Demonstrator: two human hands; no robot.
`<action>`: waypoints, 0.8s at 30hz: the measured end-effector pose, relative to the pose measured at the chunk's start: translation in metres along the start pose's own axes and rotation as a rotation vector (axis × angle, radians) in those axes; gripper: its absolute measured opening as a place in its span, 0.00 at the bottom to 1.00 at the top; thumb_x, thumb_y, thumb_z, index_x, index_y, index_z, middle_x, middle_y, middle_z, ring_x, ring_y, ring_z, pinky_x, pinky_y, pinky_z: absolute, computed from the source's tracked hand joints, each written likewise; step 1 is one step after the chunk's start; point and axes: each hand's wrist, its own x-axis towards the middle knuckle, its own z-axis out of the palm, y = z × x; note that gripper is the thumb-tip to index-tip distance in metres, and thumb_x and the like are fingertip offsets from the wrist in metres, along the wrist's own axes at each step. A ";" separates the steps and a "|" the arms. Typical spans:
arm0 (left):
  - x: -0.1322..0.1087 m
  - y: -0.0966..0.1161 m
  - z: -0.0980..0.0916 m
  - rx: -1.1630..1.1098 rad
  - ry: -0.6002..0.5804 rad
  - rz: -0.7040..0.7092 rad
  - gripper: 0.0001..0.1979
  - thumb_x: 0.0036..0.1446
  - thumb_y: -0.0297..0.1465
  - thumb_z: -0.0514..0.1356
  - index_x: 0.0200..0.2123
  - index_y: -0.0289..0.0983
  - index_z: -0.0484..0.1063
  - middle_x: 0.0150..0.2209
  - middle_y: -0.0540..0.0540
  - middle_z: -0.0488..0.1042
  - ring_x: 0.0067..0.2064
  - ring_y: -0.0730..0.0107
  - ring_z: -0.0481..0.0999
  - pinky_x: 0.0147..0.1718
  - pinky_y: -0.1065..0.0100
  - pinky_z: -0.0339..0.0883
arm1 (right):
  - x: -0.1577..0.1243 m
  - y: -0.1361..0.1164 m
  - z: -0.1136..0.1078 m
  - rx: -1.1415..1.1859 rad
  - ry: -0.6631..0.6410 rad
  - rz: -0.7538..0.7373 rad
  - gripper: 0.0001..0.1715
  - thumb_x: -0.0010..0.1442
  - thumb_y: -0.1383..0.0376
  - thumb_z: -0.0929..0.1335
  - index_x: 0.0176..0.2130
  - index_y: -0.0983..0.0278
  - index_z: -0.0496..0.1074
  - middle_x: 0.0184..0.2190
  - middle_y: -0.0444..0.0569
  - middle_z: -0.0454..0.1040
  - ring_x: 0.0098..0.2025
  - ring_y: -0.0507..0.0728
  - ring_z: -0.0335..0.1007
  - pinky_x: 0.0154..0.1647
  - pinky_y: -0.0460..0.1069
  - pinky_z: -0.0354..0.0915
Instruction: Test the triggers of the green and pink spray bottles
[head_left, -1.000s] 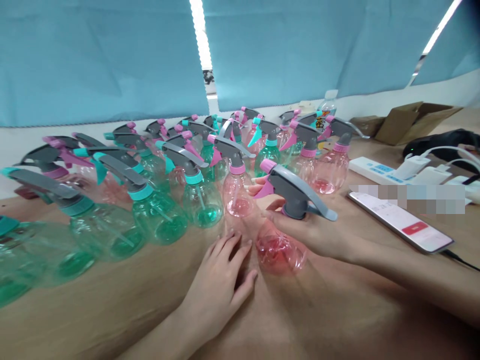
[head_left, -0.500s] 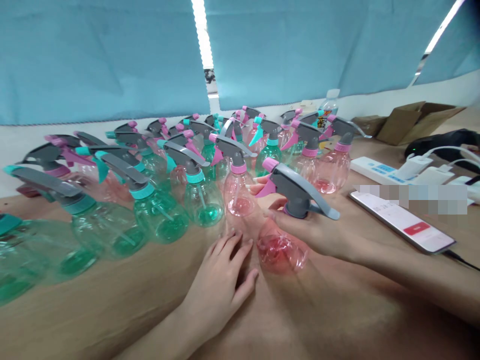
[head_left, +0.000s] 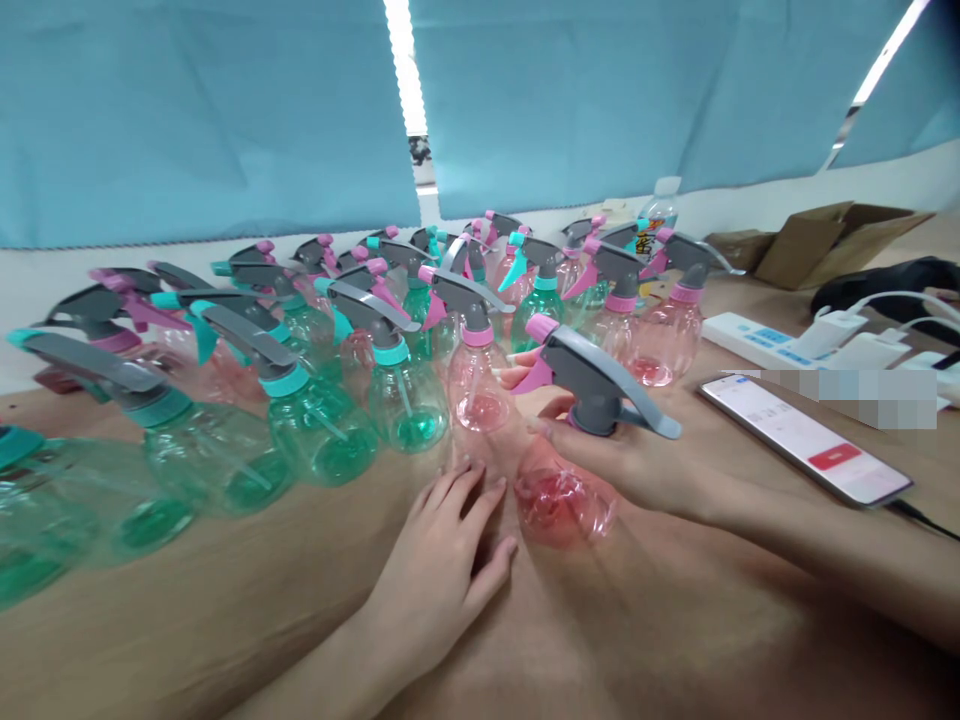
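Note:
A pink clear spray bottle [head_left: 564, 500] with a grey trigger head [head_left: 600, 385] stands on the wooden table [head_left: 225, 620]. My right hand [head_left: 637, 465] is wrapped around its neck and upper body. My left hand [head_left: 442, 565] lies flat on the table just left of the bottle's base, fingers spread and holding nothing. Behind them stands a crowd of several pink and green spray bottles [head_left: 397, 390], all with grey trigger heads.
A smartphone [head_left: 806, 438] with a lit screen lies to the right, with a cable at its near end. Behind it are a white power strip [head_left: 757, 340] with chargers, a cardboard box [head_left: 825, 240] and a black object. Blue curtains hang behind.

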 end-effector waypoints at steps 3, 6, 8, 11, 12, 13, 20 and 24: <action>0.000 0.000 0.000 -0.001 -0.001 -0.002 0.21 0.64 0.35 0.54 0.57 0.33 0.65 0.58 0.35 0.67 0.60 0.47 0.62 0.55 0.45 0.61 | 0.000 -0.006 -0.004 -0.047 -0.023 0.025 0.05 0.55 0.66 0.63 0.26 0.60 0.63 0.21 0.43 0.66 0.23 0.52 0.58 0.21 0.47 0.55; 0.001 0.000 0.001 -0.005 0.012 0.002 0.21 0.64 0.35 0.54 0.57 0.33 0.65 0.57 0.35 0.67 0.60 0.47 0.63 0.54 0.46 0.61 | 0.000 -0.004 -0.004 -0.048 -0.017 0.028 0.06 0.55 0.64 0.64 0.27 0.60 0.64 0.21 0.43 0.67 0.24 0.53 0.60 0.22 0.48 0.55; 0.000 0.000 0.001 -0.007 0.016 0.005 0.20 0.63 0.35 0.55 0.57 0.33 0.65 0.57 0.35 0.68 0.60 0.47 0.63 0.55 0.46 0.61 | -0.001 -0.002 -0.002 0.000 -0.006 0.021 0.05 0.55 0.64 0.63 0.27 0.60 0.64 0.22 0.43 0.67 0.25 0.53 0.62 0.22 0.48 0.56; 0.000 0.000 0.001 -0.003 0.010 0.001 0.20 0.63 0.35 0.54 0.56 0.34 0.65 0.57 0.36 0.68 0.60 0.48 0.63 0.55 0.46 0.61 | -0.002 0.002 0.001 0.068 0.017 0.013 0.03 0.55 0.64 0.64 0.29 0.60 0.64 0.23 0.43 0.68 0.27 0.54 0.65 0.24 0.49 0.58; 0.000 0.000 0.001 0.000 0.008 -0.001 0.20 0.64 0.35 0.54 0.56 0.34 0.65 0.57 0.36 0.67 0.60 0.48 0.63 0.55 0.46 0.60 | -0.002 0.004 0.002 0.081 0.016 0.011 0.03 0.55 0.64 0.64 0.30 0.59 0.65 0.23 0.43 0.68 0.28 0.55 0.66 0.25 0.50 0.60; 0.000 0.000 0.000 0.002 0.006 -0.002 0.20 0.64 0.36 0.54 0.57 0.34 0.65 0.58 0.36 0.67 0.60 0.48 0.62 0.55 0.46 0.60 | -0.002 0.005 0.003 0.092 0.014 0.007 0.03 0.56 0.64 0.64 0.30 0.59 0.66 0.23 0.43 0.68 0.28 0.55 0.67 0.26 0.50 0.61; 0.001 -0.001 0.000 0.002 0.010 0.007 0.20 0.63 0.35 0.54 0.56 0.33 0.66 0.58 0.35 0.67 0.60 0.47 0.63 0.55 0.45 0.60 | -0.001 0.012 0.003 0.053 -0.039 -0.022 0.05 0.58 0.62 0.64 0.32 0.59 0.68 0.28 0.44 0.73 0.34 0.56 0.71 0.34 0.52 0.67; 0.001 0.000 0.000 0.002 0.013 0.002 0.21 0.64 0.36 0.54 0.57 0.34 0.65 0.57 0.36 0.67 0.60 0.49 0.63 0.56 0.46 0.60 | -0.002 0.006 -0.001 -0.025 0.004 0.010 0.06 0.57 0.62 0.64 0.30 0.58 0.68 0.29 0.44 0.74 0.34 0.57 0.71 0.34 0.53 0.65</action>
